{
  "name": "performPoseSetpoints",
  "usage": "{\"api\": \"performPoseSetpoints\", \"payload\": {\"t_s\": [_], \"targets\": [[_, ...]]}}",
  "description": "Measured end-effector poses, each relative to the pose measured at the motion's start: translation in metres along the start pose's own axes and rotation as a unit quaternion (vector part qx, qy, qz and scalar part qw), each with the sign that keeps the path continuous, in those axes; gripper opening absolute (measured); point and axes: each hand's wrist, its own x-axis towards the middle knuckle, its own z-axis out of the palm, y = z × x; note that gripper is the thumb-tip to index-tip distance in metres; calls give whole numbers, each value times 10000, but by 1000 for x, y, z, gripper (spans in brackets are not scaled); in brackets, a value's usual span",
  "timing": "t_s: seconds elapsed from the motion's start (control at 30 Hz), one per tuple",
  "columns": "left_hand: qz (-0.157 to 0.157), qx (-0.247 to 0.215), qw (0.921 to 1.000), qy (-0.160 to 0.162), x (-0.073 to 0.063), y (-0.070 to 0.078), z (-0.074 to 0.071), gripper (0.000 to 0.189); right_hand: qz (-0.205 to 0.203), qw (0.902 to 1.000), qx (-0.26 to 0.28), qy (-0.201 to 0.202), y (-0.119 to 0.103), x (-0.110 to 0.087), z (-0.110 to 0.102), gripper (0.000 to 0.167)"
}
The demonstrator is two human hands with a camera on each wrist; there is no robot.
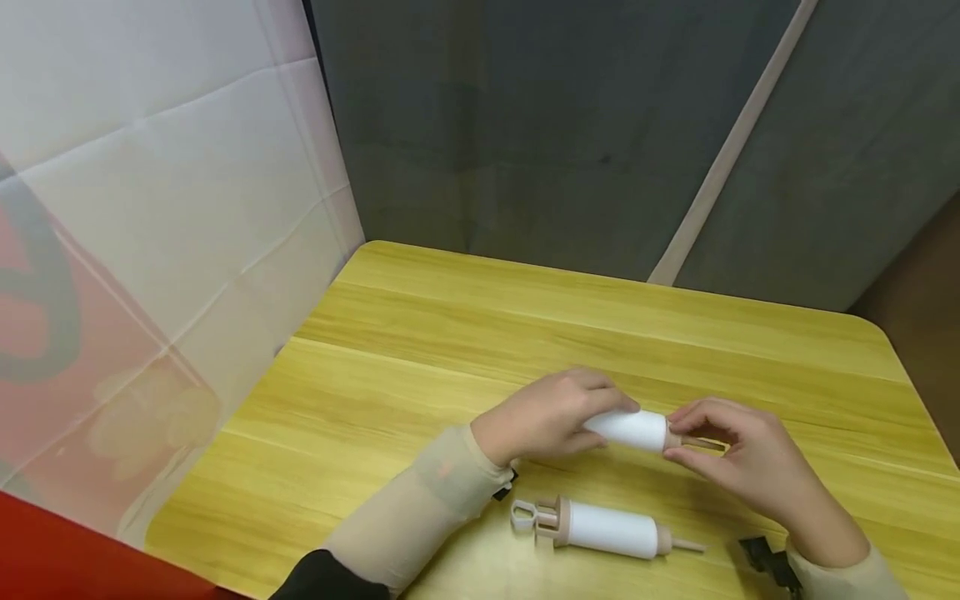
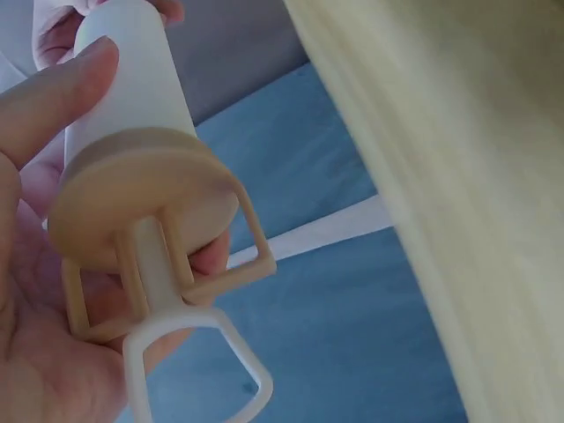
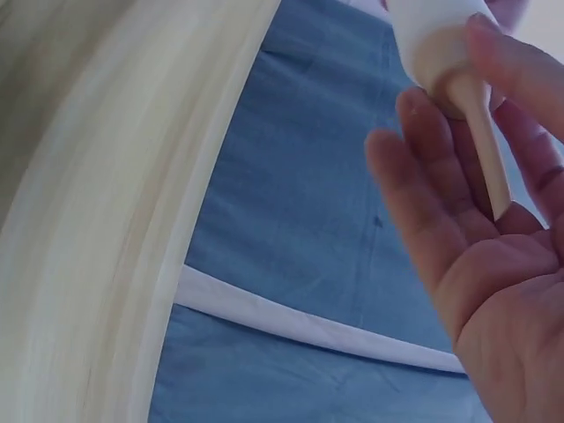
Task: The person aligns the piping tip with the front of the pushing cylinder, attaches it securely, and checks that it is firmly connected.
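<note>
A large syringe (image 1: 637, 430) with a white barrel, a beige nozzle and finger loops lies between both hands, above the table. My left hand (image 1: 551, 414) grips its barrel at the plunger end, thumb along the white side. In the left wrist view the beige flange (image 2: 141, 189) and white plunger ring (image 2: 198, 322) extend past the palm. My right hand (image 1: 750, 450) pinches the beige nozzle base with thumb and fingers; the slanted nozzle tip (image 3: 487, 159) points toward the palm in the right wrist view. A second, similar syringe (image 1: 611, 531) lies on the table, nearer the person.
The yellow wood-grain table (image 1: 420, 333) has rounded corners. Dark grey cloth (image 1: 540, 142) with a pale strip (image 1: 723, 175) hangs behind it. A white printed sheet (image 1: 210, 167) hangs along the left side. Black wrist-camera pieces (image 1: 768, 560) sit by the right wrist.
</note>
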Motion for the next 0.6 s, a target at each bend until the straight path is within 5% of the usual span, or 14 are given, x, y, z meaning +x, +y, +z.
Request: {"api": "performPoseSetpoints", "payload": {"t_s": [0.27, 0.6], "targets": [[-357, -396, 9958, -743, 0, -10, 14, 49, 557, 9951, -301, -753, 14, 0, 12, 43], [-865, -680, 9792, -1707, 3, -15, 29, 53, 1434, 9741, -643, -1625, 18, -3, 20, 38]]}}
